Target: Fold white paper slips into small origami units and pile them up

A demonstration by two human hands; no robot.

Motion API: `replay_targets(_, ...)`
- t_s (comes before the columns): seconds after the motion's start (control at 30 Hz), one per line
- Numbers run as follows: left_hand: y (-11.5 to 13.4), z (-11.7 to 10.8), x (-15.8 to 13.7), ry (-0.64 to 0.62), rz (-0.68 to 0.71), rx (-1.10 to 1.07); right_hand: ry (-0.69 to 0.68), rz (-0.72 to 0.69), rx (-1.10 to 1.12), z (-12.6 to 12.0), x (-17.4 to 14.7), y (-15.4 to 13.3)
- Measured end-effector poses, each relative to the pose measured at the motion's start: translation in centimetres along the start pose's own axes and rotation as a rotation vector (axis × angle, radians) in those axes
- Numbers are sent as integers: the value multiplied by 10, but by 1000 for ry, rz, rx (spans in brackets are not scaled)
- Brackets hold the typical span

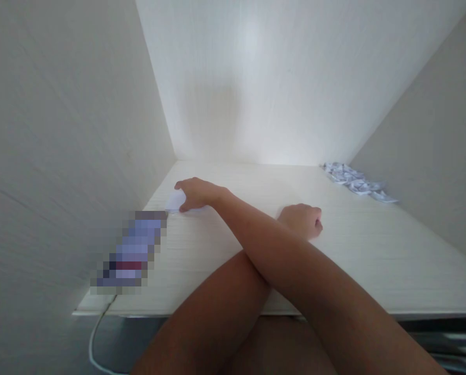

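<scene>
My right arm crosses over my left above the pale surface [373, 255], carrying my right hand [197, 195] to a piece of white paper [175, 201] at the far left. Thumb and fingers are spread well apart in a C, the hand resting over the paper and covering much of it; whether I pinch it or merely press it down, I cannot tell. My left hand [300, 221], right of center, is curled into a loose fist; whether anything is inside does not show.

Good handling here, I judge, means light, even pressure on the paper, fingertips kept flat to avoid a crease, and the crossed forearms kept from dragging against each other.

The paper lies flat, just beyond a blurred device [134, 250] trailing a cable [93, 333]. Its visible near edge runs roughly side to side, along the line of the surface's front edge, and its exposed end faces left. The long axis seems to follow that edge, though my hand hides too much to be certain. Crumpled white material [355, 182] lies along the right-hand wall [431, 156].
</scene>
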State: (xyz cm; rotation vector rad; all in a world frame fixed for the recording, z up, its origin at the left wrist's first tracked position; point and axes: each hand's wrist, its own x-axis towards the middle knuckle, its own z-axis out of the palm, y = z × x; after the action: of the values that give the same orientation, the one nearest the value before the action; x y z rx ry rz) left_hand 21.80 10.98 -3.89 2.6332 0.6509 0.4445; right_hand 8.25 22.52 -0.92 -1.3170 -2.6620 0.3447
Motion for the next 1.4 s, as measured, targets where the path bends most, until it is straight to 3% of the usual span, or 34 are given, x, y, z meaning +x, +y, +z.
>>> replay_targets(0.4, 1, 8, 3, 20, 9, 46, 39, 71, 31, 3, -13, 5)
replay_targets(0.83, 4, 7, 3, -1, -5, 86, 153, -25, 98, 1, -26, 0)
replay_targets(1.0, 5, 7, 2, -7, -16, 72, 219, -51, 260, 2, -27, 1)
replay_targets(1.2, 8, 6, 3, -43, -71, 24, 340, 94, 579, -8, -25, 19)
replay_targets(1.4, -5, 8, 20, -135, -139, -106, 505, 188, 958, -29, -78, 58)
